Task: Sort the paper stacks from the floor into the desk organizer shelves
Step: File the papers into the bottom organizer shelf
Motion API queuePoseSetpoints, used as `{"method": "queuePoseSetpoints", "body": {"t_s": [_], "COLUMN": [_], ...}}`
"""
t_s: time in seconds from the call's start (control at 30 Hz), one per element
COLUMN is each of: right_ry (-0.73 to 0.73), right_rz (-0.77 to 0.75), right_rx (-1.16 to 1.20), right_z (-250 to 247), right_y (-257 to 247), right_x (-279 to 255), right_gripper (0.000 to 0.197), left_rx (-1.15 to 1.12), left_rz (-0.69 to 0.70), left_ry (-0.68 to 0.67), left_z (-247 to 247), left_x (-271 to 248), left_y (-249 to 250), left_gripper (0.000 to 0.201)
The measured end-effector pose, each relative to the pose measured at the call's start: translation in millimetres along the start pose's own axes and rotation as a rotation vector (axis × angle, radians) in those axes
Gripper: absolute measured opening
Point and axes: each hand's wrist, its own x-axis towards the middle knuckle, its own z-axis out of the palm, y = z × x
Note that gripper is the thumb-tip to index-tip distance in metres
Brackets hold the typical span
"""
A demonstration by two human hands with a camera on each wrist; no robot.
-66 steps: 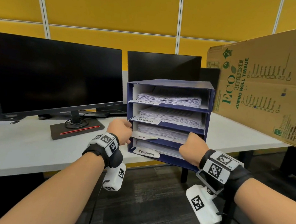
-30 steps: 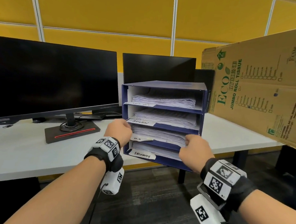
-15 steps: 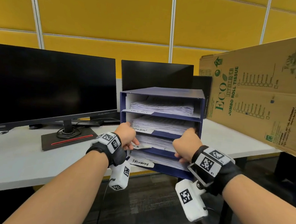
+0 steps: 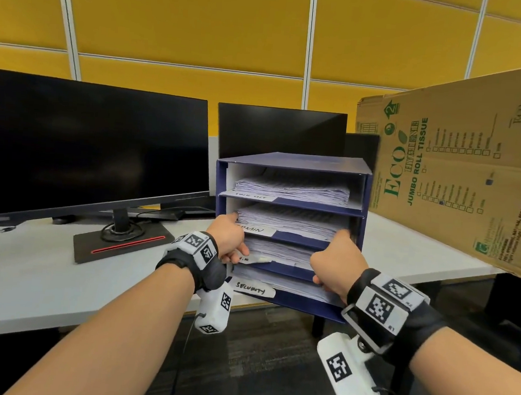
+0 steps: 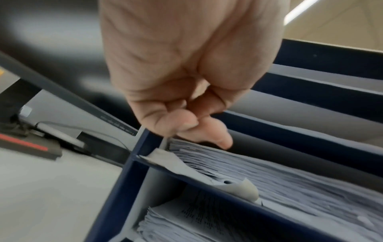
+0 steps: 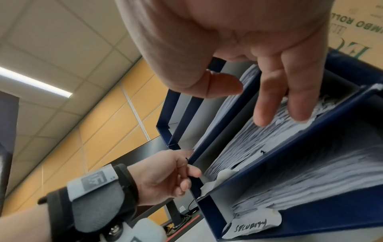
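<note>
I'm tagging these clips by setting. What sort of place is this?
Most likely an office: computer monitors on a white desk, yellow partition panels, and a labelled blue paper organizer.

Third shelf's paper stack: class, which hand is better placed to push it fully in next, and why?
Right, probably. The right hand has straight fingers resting on the white paper stack; the left hand is curled at its left corner.

matt blue organizer (image 4: 365, 204), crumpled paper stacks (image 4: 290, 188), brown cardboard (image 4: 469, 187)
</note>
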Motion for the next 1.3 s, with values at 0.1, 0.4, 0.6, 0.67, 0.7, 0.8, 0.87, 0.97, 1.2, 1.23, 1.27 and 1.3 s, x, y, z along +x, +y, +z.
{"method": "queuePoseSetpoints", "body": {"t_s": [0.1, 0.4, 0.6, 0.67, 0.7, 0.8, 0.87, 0.97, 1.2, 1.23, 1.27, 1.3], "right_ry": [0.065, 0.194, 0.035, -0.024, -0.043, -0.063, -0.052, -0.032, -0.044, -0.046, -0.049, -0.048], "right_rz": [-0.119, -0.347, -0.143, -0.080, -0.063, -0.039, -0.036, -0.034, -0.049, -0.050, -0.047, -0.029], "right_rx": [-0.096, 0.066, 0.168, 0.213, 0.212, 0.197, 0.190, 0.178, 0.222, 0.220, 0.218, 0.219], "right_z": [-14, -47, -48, -47, -47, -48, -47, -45, -38, -36, -35, -33], "right_y": [-2, -30, -45, -50, -52, -54, -53, -53, -56, -56, -56, -56], "right_x": [-12, -34, -20, -14, -11, -2, 2, 4, -4, -6, -7, -8], "right_gripper": [0.025, 0.041, 0.053, 0.059, 0.058, 0.049, 0.046, 0.043, 0.052, 0.054, 0.055, 0.056], "left_rx": [-0.013, -0.069, -0.051, -0.064, -0.071, -0.094, -0.126, -0.183, -0.188, -0.182, -0.179, -0.178], "left_rz": [0.072, 0.186, 0.072, 0.051, 0.045, 0.034, 0.024, 0.012, 0.036, 0.040, 0.043, 0.046], "left_ry": [0.175, 0.237, 0.043, 0.020, 0.015, 0.010, 0.008, 0.009, -0.013, -0.020, -0.025, -0.027], "left_z": [-6, -37, -31, -28, -27, -27, -28, -27, -24, -24, -24, -24], "left_x": [-6, -22, -17, -13, -11, -5, -2, 1, -1, -2, -2, -2], "left_y": [4, 38, 50, 50, 50, 52, 51, 49, 49, 49, 49, 49], "left_gripper": [0.055, 0.072, 0.072, 0.072, 0.071, 0.069, 0.070, 0.073, 0.076, 0.076, 0.076, 0.076]}}
